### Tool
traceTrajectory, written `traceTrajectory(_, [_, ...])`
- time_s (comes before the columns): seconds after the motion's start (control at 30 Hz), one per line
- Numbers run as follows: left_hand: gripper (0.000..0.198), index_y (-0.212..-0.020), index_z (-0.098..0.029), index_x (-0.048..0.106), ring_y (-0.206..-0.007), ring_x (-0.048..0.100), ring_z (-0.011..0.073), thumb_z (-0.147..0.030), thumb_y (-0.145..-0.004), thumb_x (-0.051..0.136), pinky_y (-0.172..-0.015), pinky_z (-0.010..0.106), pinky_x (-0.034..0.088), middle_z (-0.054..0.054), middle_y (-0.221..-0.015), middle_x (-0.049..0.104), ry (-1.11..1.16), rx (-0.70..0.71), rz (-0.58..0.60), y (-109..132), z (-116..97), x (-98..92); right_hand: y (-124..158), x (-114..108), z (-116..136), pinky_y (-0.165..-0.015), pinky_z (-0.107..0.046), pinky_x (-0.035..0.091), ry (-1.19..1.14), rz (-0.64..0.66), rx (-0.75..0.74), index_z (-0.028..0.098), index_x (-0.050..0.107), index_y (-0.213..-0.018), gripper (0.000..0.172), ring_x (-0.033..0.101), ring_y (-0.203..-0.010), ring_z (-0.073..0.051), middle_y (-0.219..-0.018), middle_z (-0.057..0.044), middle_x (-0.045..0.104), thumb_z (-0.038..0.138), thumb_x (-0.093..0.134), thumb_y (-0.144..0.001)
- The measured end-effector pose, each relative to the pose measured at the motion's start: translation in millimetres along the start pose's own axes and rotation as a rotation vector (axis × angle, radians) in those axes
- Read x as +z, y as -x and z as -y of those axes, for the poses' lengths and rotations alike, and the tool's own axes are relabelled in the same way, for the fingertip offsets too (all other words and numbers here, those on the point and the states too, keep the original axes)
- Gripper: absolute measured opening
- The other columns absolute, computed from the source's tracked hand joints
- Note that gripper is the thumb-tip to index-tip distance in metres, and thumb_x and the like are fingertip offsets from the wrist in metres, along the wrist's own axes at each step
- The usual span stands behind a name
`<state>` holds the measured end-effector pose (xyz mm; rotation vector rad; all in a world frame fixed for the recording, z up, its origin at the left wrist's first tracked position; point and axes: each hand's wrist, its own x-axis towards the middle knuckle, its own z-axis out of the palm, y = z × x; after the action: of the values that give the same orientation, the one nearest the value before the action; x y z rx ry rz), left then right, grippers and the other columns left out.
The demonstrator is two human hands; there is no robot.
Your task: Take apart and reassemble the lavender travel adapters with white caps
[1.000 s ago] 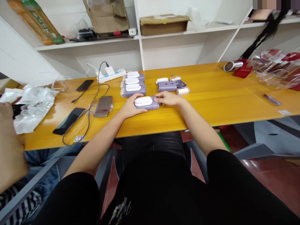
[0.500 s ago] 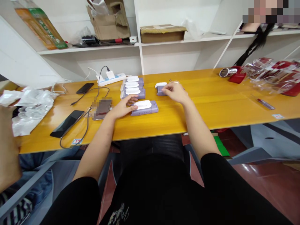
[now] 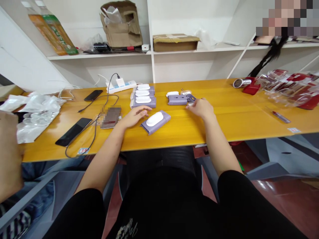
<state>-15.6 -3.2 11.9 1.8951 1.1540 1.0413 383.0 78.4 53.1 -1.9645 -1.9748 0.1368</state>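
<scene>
A purple case with a white oval piece on top [image 3: 156, 121] lies tilted on the orange table [image 3: 179, 129]. Just left of it is my left hand [image 3: 134, 116], fingers apart and holding nothing. Several similar purple cases with white tops [image 3: 143, 100] are stacked in a row behind that hand. My right hand [image 3: 200, 108] has its fingers curled together around a small pale item, mostly hidden. Beside its fingertips are a small dark purple part [image 3: 191, 98] and a purple shell with slots [image 3: 177, 100], with a white oval piece [image 3: 172, 94] behind it.
Phones [image 3: 73, 131], cables, a power strip [image 3: 122, 87] and clear plastic bags [image 3: 37, 113] are on the left. A screwdriver [image 3: 281, 117], a metal cylinder [image 3: 242, 83] and red-and-clear plastic parts [image 3: 296, 88] are on the right. Another person's arm shows at the left edge.
The near purple case has turned to a slant, and my left hand is off it. My right hand has moved right and nearer, uncovering the slotted shell and dark purple part.
</scene>
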Motion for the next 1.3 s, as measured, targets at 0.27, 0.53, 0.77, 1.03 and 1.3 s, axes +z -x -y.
traceTrajectory(0.27, [0.079, -0.107, -0.021, 0.084, -0.082, 0.076, 0.0272, -0.097, -0.093, 0.067, -0.072, 0.037, 0.059, 0.011, -0.098, 0.086, -0.052, -0.001, 0.108, 2.1, -11.2, 9.0, -1.7, 7.3, -10.5, -0.106, -0.051, 0.064, -0.111, 0.026, -0.244, 0.020, 0.078, -0.091, 0.020, 0.079, -0.113, -0.038, -0.114, -0.020, 0.082, 0.039, 0.086, -0.089])
traceTrajectory(0.53, [0.076, -0.098, -0.022, 0.081, -0.092, 0.080, 0.0307, -0.093, -0.104, 0.053, -0.084, 0.044, 0.064, 0.014, -0.096, 0.084, -0.163, 0.097, -0.118, 0.2, -11.6, 10.9, 3.5, 15.2, -4.4, -0.106, -0.048, 0.063, -0.412, 0.286, -0.605, 0.024, 0.077, -0.106, 0.022, 0.079, -0.111, -0.031, -0.129, -0.011, 0.086, 0.029, 0.083, -0.086])
traceTrajectory(0.77, [0.078, -0.116, -0.026, 0.087, -0.133, 0.078, 0.0383, -0.089, -0.111, 0.041, -0.123, 0.059, 0.057, 0.017, -0.134, 0.085, -0.133, 0.214, 0.162, -5.1, -19.8, 28.5, 8.1, 24.5, 11.5, -0.118, -0.061, 0.059, -0.369, 0.178, -0.677, 0.022, 0.081, -0.131, 0.038, 0.073, -0.129, -0.040, -0.141, -0.018, 0.079, 0.040, 0.080, -0.097])
traceTrajectory(1.03, [0.054, -0.082, -0.026, 0.064, -0.088, 0.065, 0.0292, -0.070, -0.112, 0.054, -0.091, 0.047, 0.057, 0.008, -0.088, 0.070, -0.466, 0.140, -0.247, -5.1, 5.8, 4.4, 9.2, 28.9, 14.1, -0.124, -0.061, 0.057, -0.321, 0.204, -0.664, 0.015, 0.079, -0.143, 0.050, 0.069, -0.132, -0.041, -0.136, -0.021, 0.065, 0.044, 0.072, -0.104])
traceTrajectory(1.3, [0.057, -0.088, -0.026, 0.059, -0.098, 0.067, 0.0318, -0.075, -0.114, 0.045, -0.101, 0.050, 0.056, 0.011, -0.100, 0.070, -0.480, 0.075, -0.329, -4.7, 5.1, 6.6, 1.8, 40.3, 16.4, -0.126, -0.066, 0.053, -0.291, 0.136, -0.625, 0.019, 0.077, -0.127, 0.041, 0.066, -0.129, -0.043, -0.126, -0.017, 0.063, 0.043, 0.079, -0.094])
